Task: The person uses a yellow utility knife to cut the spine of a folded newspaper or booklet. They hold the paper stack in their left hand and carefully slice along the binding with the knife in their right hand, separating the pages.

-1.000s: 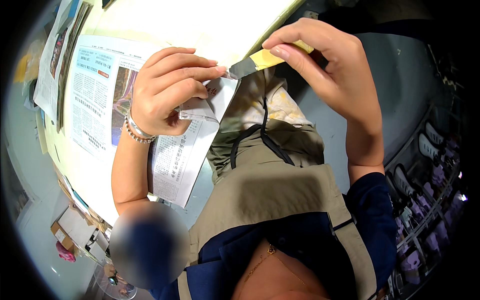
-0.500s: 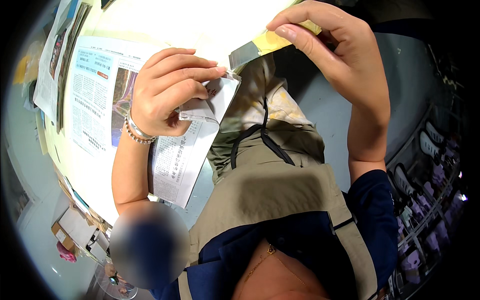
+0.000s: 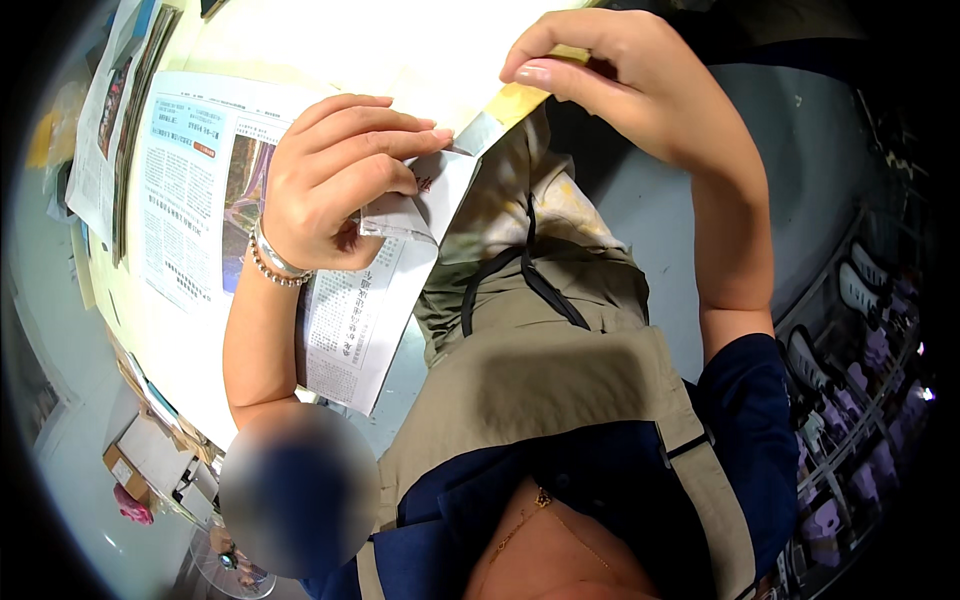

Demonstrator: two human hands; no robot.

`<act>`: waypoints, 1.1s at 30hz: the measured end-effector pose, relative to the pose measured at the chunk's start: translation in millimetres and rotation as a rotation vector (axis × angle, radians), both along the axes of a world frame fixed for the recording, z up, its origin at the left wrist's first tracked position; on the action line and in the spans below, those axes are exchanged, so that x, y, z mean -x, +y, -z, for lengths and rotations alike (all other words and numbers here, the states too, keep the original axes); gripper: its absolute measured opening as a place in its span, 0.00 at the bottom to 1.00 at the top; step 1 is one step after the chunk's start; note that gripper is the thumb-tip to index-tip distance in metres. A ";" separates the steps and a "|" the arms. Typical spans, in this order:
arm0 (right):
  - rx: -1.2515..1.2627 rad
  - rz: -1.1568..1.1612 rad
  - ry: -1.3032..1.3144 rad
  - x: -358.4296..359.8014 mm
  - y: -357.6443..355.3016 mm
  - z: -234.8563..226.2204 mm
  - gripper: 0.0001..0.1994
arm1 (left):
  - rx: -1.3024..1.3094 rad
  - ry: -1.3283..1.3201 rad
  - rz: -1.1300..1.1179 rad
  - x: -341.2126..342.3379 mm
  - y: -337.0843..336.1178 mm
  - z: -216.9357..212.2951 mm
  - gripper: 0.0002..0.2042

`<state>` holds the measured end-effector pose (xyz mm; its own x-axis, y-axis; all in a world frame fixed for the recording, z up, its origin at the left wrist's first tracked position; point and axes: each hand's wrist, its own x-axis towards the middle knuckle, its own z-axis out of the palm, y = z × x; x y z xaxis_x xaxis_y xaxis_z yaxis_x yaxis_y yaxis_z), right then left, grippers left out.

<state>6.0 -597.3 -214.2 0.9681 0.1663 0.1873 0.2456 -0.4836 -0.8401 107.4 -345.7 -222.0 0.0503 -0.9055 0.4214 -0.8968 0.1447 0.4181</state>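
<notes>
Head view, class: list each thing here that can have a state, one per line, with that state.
Folded newspaper piece: bent over, pinched in the left hand.
Yellow strip: stretched taut, gripped by the right hand.
Open newspaper: spread flat on the table.
Bracelet: worn on the left wrist.

The folded sheet of grey-white newsprint (image 3: 385,290) is thin, matt paper, creased and soft at its edges. The strip of yellow tape (image 3: 520,98) looks smooth with a slight sheen, its loose end greyish and translucent like plastic film. The pale desk (image 3: 330,50) is smooth and glares brightly. The khaki cloth apron (image 3: 560,370) is matt woven fabric; the beaded bracelet (image 3: 270,262) shines, pearly and metallic.
</notes>
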 end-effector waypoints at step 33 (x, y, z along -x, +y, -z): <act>-0.487 -0.320 0.505 91.2 168.0 35.9 0.10 | 0.443 0.884 -0.045 -20.8 16.5 35.5 0.11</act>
<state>-85.2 -429.3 -250.1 0.8742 0.4647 -0.1409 -0.1587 -0.0010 -0.9873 128.2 -329.2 -257.5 0.5405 -0.6647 0.5158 -0.2964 0.4233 0.8561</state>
